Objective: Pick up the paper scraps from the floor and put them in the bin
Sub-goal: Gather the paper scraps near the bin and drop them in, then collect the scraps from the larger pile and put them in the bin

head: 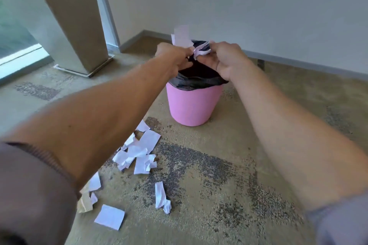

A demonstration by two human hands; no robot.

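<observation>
A pink bin [194, 103] lined with a black bag [196, 80] stands on the carpet ahead of me. Both hands are held over its opening. My left hand [174, 57] pinches flat white paper scraps [181, 36] that stick up above the fingers. My right hand [223, 59] grips a crumpled white scrap [202, 50]. Several more white paper scraps [139, 151] lie in a loose heap on the floor in front of the bin, to the left. A twisted strip [162, 197] and a square piece [110, 217] lie nearer to me.
A tall beige column [73, 20] on a metal base stands at the back left beside a glass pane [18, 32]. The white wall with a grey skirting board [298, 63] runs behind the bin. Patterned carpet [229, 165] covers the floor.
</observation>
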